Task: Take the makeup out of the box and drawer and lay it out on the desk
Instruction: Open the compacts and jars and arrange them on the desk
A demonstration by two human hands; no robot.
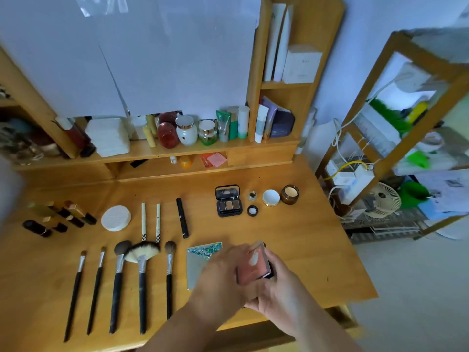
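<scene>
Head view: most makeup is laid out on the surface (291,237); a pink compact (255,266) is gripped by both hands' fingers (272,257), not yet placed.

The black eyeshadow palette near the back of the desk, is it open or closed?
Open. The eyeshadow palette lies on the desk with its lid folded back, and three brown pans show in the lower half.

On the tabletop (291,237), the lipsticks (61,218) lie far left, with the round pad (116,218) just to their right. The brushes (119,280) lie in a row along the front edge. The open palette (228,200) lies right of centre, with small jars (274,198) to its right.
</scene>
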